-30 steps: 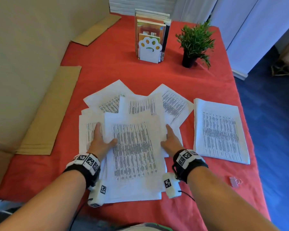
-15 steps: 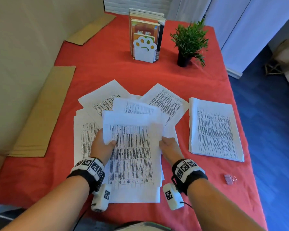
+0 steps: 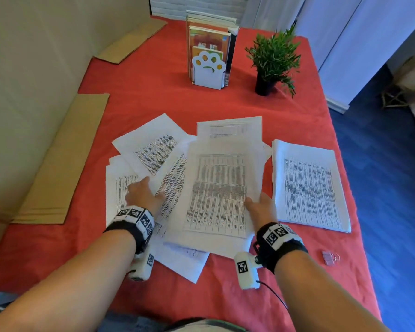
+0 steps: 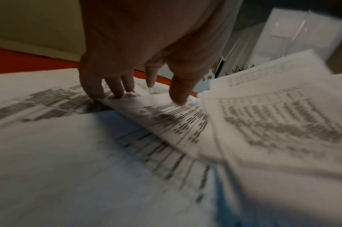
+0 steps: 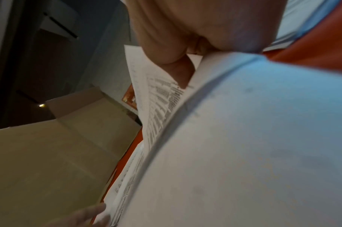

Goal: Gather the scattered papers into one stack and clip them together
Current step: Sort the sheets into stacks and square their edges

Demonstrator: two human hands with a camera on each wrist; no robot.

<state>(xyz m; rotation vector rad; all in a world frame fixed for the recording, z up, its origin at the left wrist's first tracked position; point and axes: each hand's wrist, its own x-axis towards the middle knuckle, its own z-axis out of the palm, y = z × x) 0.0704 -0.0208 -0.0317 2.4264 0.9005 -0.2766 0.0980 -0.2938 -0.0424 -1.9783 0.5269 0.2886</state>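
Flattened cardboard sheets (image 3: 55, 164) are lying along the left edge of a table draped in a red tablecloth (image 3: 153, 99), with another strip (image 3: 132, 41) sitting at the far-left corner. Near the front-left part of the surface, the person's left hand (image 3: 143, 194) is resting on the scattered papers (image 3: 151, 149), fingers (image 4: 115, 86) spread and nearly straight, their tips pressing down on a printed sheet; the left-wrist view is showing the thumb touching the overlapping sheet beside it, with nothing gripped.

At the centre of the surface, a loose bundle of printed sheets (image 3: 222, 188) is sitting partly raised above the papers beneath it. The right hand (image 3: 261, 207) is holding that bundle by its right edge: in the right-wrist view, the thumb is lying on the printed top face, while the other fingers are hidden behind the paper.

Toward the far edge, a white paw-shaped bookend (image 3: 209, 69) is standing upright in front of a row of books (image 3: 209, 32), and a small potted plant (image 3: 272, 58) is standing just to its right.

Near the right edge, a separate neat stack of papers (image 3: 308, 185) is lying flat, close beside the held bundle. A small pink binder clip (image 3: 330, 257) is lying on the cloth near the front-right corner, apart from every sheet.
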